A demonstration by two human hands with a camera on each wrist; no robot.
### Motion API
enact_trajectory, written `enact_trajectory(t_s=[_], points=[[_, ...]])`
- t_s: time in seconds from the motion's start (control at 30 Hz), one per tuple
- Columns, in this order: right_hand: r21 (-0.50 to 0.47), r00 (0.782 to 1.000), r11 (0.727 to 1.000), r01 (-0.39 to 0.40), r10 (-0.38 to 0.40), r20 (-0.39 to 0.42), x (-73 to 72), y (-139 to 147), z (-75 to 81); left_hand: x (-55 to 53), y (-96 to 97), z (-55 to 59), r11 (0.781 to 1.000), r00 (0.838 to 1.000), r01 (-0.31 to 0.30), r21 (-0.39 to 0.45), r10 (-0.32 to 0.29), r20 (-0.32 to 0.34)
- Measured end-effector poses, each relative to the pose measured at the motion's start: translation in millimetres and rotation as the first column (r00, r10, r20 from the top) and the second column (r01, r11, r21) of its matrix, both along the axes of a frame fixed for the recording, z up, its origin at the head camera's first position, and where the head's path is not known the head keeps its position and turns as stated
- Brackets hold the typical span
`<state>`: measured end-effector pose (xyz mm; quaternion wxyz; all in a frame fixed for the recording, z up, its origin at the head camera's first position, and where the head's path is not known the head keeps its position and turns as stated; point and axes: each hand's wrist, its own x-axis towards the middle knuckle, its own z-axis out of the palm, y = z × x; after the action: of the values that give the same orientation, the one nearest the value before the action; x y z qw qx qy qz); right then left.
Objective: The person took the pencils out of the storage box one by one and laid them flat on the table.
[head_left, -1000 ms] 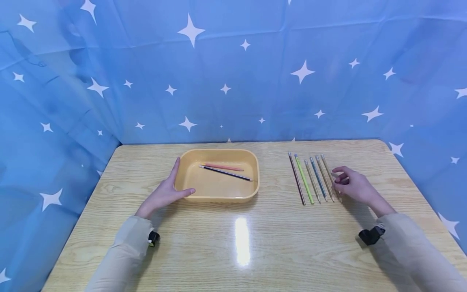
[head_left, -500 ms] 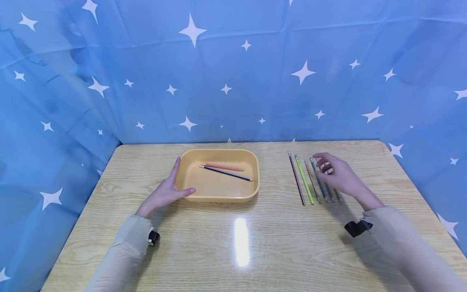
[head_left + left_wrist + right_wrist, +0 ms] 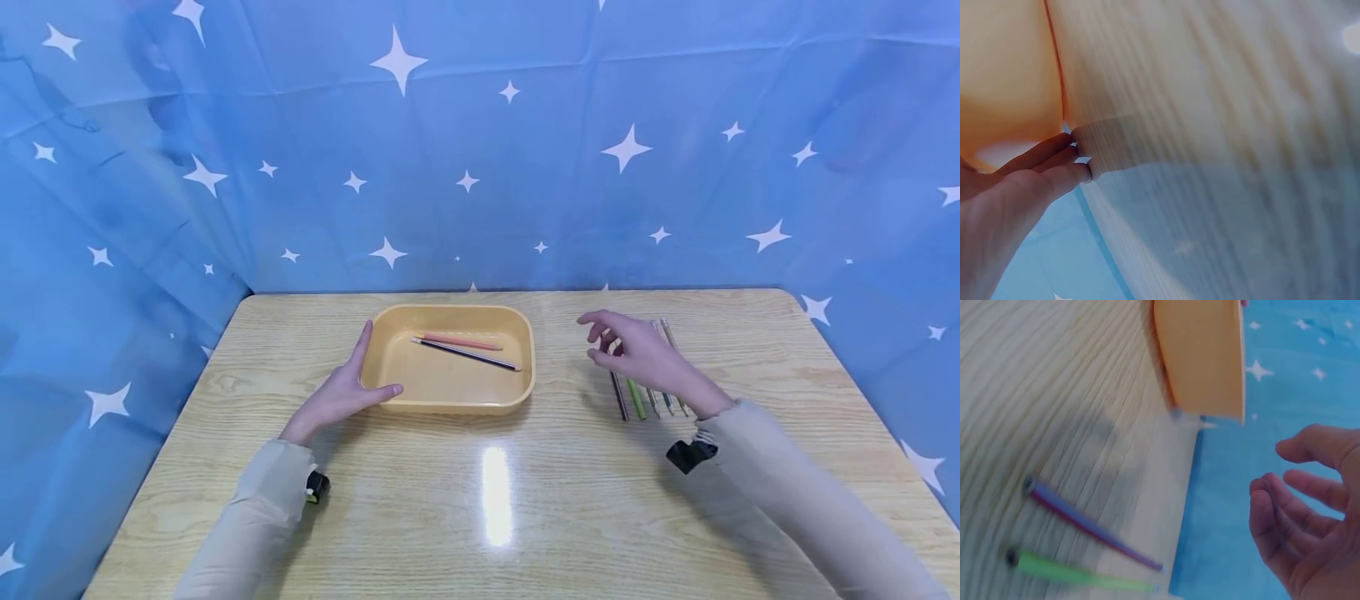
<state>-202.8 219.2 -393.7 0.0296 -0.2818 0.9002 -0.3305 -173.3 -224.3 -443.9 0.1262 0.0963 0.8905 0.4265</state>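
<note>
A shallow yellow-orange tray (image 3: 431, 390) stands on the table with a pink pencil (image 3: 461, 342) and a black pencil (image 3: 474, 356) inside. My left hand (image 3: 339, 402) is spread at its left side, straight fingers along the outer wall and thumb at the front rim. My right hand (image 3: 639, 352) hovers over a row of several pencils, fingers loosely curved, holding nothing. Part of the row is hidden under it. A dark red pencil (image 3: 619, 398) and a green pencil (image 3: 637, 400) show below the hand; in the right wrist view both lie on the tabletop.
The wooden table (image 3: 405, 508) has a bright light reflection near its front middle. A blue star-patterned cloth (image 3: 525, 200) hangs behind it and at both sides. A small black wrist device (image 3: 692, 456) sits at my right cuff.
My right hand has travelled left from the right end of the pencil row to above its left end, empty throughout. The left hand, tray and pencils stay put.
</note>
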Motion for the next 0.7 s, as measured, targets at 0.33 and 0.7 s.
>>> enact_trajectory(t_s=[0.33,0.7], points=[[-0.041,0.995,0.996,-0.077,0.08,0.055,-1.2,-38.2,4.2,0.6,0.4,-0.5,1.0,1.0,0.002,-0.007,-0.002,-0.002],[-0.1,0.981,0.977,-0.186,0.19,0.034,0.1,-75.1,-2.1,0.1,0.0,-0.1,1.0,1.0,0.003,0.004,-0.002,-0.007]])
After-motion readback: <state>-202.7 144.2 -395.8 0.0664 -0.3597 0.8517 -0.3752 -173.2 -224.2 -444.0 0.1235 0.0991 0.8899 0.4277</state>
